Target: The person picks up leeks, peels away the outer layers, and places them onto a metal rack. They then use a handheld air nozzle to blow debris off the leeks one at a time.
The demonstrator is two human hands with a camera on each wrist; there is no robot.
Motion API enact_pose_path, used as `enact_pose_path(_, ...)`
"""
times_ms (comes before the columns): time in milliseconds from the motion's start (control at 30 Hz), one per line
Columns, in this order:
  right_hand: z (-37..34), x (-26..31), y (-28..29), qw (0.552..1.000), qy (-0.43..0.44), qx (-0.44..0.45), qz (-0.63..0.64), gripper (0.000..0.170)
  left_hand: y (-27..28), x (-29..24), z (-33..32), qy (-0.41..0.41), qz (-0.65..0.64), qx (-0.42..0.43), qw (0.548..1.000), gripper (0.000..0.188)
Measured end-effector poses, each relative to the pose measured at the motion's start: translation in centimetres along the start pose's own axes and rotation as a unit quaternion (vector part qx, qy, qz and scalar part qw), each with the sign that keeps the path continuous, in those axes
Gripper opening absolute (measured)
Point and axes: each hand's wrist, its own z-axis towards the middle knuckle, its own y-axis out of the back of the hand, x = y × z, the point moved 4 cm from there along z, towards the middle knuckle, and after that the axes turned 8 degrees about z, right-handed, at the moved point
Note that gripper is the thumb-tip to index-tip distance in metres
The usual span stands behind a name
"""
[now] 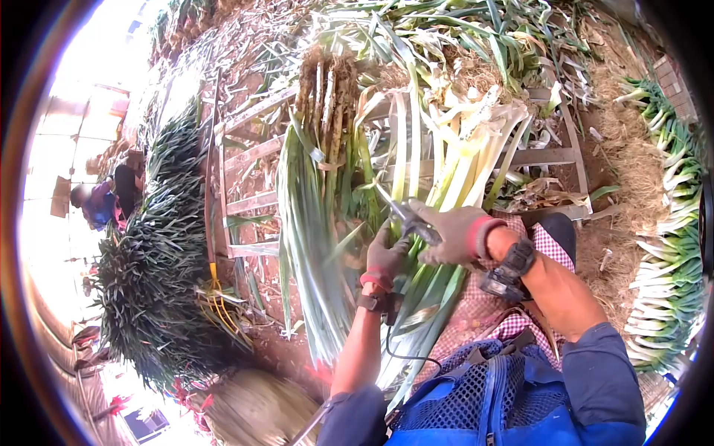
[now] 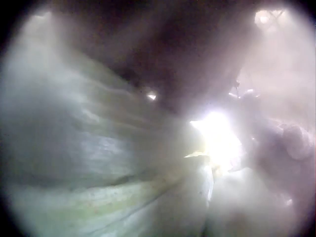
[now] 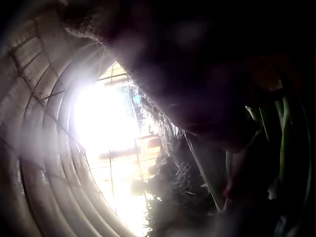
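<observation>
My gloved right hand (image 1: 461, 234) grips a dark-handled tool (image 1: 420, 227) in the head view; its thin metal end points up and away to the left. Close beside it, my gloved left hand (image 1: 387, 260) is over the leeks (image 1: 446, 178), fingers pointing toward the tool. I cannot tell whether those fingers hold a stalk. Pale stalks and long green leaves run under both hands toward my lap. To the left lies another leek bundle (image 1: 312, 193), roots still brown with soil, a band round its stalks. Broad leaves (image 2: 89, 138) fill the left wrist view, blurred.
A wooden slatted frame (image 1: 253, 156) lies under the leeks. Dark green leek tops (image 1: 163, 260) are heaped at left, with a person (image 1: 104, 197) beyond. White-stemmed leeks (image 1: 662, 275) line the right side. Loose leaves and trimmings (image 1: 476, 37) cover the ground ahead.
</observation>
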Motion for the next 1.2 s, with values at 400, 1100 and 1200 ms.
enact_pose_path(400,3.8,1.6,1.1,0.998,-0.043,0.041,0.018,0.106,5.6,-2.7,4.8,-0.044,0.161,-0.197,0.966,0.025)
enact_pose_path(1100,5.9,0.2,0.4,0.999,-0.036,0.014,0.012,0.110,5.3,-7.2,11.0,0.101,0.421,-0.172,0.885,0.036)
enact_pose_path(1200,4.9,0.8,1.5,0.999,-0.033,0.018,0.025,0.110,5.2,-5.8,10.8,0.089,0.424,-0.192,0.880,0.038)
